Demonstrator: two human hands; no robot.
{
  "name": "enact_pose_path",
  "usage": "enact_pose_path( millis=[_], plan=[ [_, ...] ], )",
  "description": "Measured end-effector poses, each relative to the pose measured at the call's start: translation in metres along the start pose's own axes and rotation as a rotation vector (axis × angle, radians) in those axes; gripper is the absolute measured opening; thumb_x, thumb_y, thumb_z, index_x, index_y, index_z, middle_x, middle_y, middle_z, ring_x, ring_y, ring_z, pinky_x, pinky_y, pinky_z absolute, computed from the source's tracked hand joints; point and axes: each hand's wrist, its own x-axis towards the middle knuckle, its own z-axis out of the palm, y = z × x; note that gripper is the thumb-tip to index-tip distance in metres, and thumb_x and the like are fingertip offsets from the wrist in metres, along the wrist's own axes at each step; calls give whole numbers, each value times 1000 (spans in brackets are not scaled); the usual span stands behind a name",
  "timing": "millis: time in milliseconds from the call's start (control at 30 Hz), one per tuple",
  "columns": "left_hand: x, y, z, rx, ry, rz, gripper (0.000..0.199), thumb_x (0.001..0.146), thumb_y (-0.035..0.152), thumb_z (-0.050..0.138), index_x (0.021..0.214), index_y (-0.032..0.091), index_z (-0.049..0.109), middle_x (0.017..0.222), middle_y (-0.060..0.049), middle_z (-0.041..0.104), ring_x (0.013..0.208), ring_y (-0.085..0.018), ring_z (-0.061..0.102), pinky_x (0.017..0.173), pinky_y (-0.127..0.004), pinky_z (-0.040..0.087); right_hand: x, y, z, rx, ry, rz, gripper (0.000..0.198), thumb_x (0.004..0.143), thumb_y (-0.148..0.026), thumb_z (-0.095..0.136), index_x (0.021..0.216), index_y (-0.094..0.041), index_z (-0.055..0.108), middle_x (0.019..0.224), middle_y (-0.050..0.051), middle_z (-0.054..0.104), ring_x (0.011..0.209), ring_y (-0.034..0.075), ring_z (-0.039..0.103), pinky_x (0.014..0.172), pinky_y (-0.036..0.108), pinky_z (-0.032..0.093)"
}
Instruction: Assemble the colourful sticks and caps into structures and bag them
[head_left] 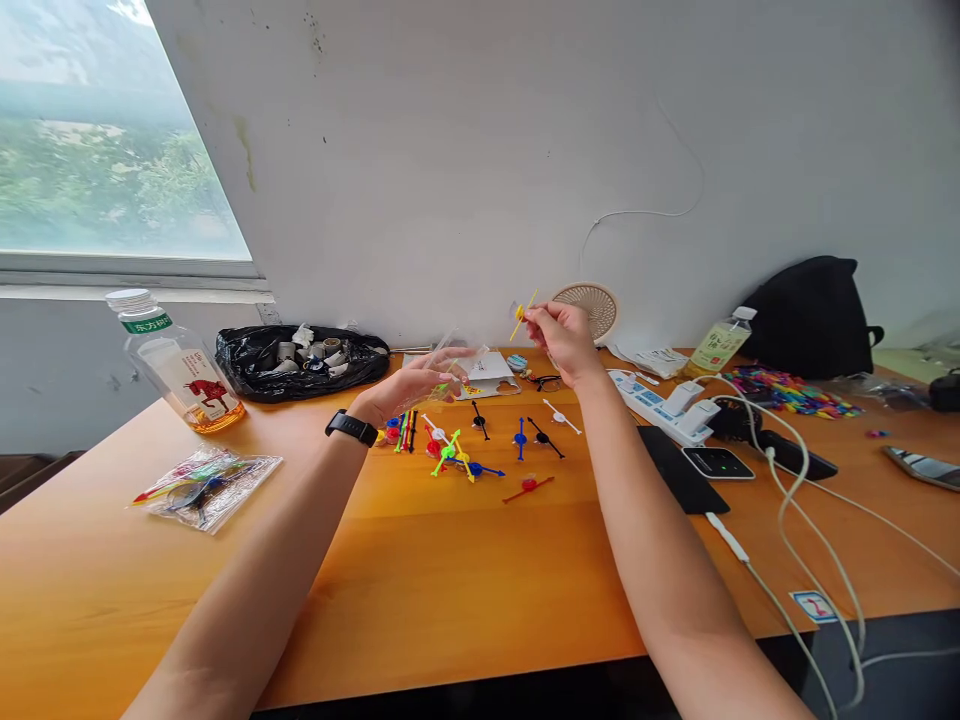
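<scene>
My right hand (566,338) is raised over the table, thumb and fingers pinching a yellow arrow spinner (519,314) that has a clear disc on one side. Lower and to the left, my left hand (405,388), with a black band at the wrist, holds a clear plastic bag (459,362). Something greenish shows in or behind that bag. Below the hands lie several arrow spinners: a green one (448,453), a blue one (520,438), a red one (529,485), and black and white ones. Some overlap in a small pile close to my left hand.
A filled clear bag (214,485) and a drink bottle (180,370) are at left, near a black plastic bag (300,360). On the right stand a power strip (660,408) with cables, a phone (922,467), another bottle (720,342) and colourful small pieces (795,390). A fan (592,308) stands behind.
</scene>
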Motion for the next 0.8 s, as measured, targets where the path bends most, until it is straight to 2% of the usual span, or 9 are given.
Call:
enact_pose_path(
  millis=[167, 267, 400, 467, 533, 633, 700, 800],
  plan=[
    [5, -3, 10, -3, -13, 17, 64, 85, 30, 73, 147, 22, 58, 117, -12, 67, 98, -23, 64, 88, -35, 47, -1, -7, 25, 155, 121, -169, 33, 87, -51, 66, 81, -19, 65, 71, 1, 59, 64, 13, 53, 59, 24, 43],
    [7, -2, 14, 6, -11, 28, 63, 86, 30, 73, 147, 23, 58, 117, -11, 67, 99, -22, 63, 90, -35, 47, -7, -8, 43, 177, 175, -255, 34, 88, -53, 68, 81, -19, 65, 72, 0, 61, 63, 13, 53, 60, 25, 44],
    [7, -1, 14, -10, 36, 61, 59, 87, 29, 72, 144, 22, 60, 115, -10, 68, 97, -22, 64, 90, -36, 47, -16, -12, 56, 80, 122, -320, 31, 91, -49, 68, 80, -20, 64, 71, -1, 60, 62, 13, 52, 58, 26, 42],
    [5, 0, 11, -30, 66, 77, 57, 87, 29, 72, 142, 22, 61, 113, -10, 69, 94, -21, 65, 88, -36, 48, -18, -14, 55, 21, 114, -350, 28, 92, -47, 68, 82, -21, 65, 70, -1, 59, 61, 13, 50, 57, 26, 40],
    [4, 1, 7, -48, 86, 84, 55, 87, 27, 71, 141, 21, 61, 114, -11, 70, 92, -21, 66, 87, -36, 48, -15, -12, 48, -21, 166, -352, 27, 95, -46, 66, 85, -21, 64, 71, -1, 59, 61, 13, 50, 57, 26, 39],
    [2, 4, 2, -68, 98, 90, 54, 88, 26, 69, 141, 20, 61, 114, -11, 69, 93, -21, 65, 88, -36, 48, -5, 1, 29, -166, 192, -291, 29, 98, -43, 59, 82, -20, 62, 74, 1, 63, 66, 14, 55, 61, 27, 41],
    [1, 6, 0, -75, 98, 95, 54, 88, 25, 68, 142, 20, 61, 112, -10, 68, 94, -21, 65, 88, -35, 48, -1, 16, 15, -376, 22, -167, 28, 97, -39, 61, 79, -18, 63, 76, 3, 67, 70, 15, 59, 65, 27, 43],
    [-1, 9, 0, -71, 102, 85, 54, 89, 25, 68, 142, 20, 61, 111, -9, 67, 94, -21, 64, 86, -33, 48, -2, 42, 4, -682, -506, 223, 14, 91, -31, 71, 90, -17, 69, 79, 4, 73, 72, 16, 65, 66, 25, 45]
  ],
)
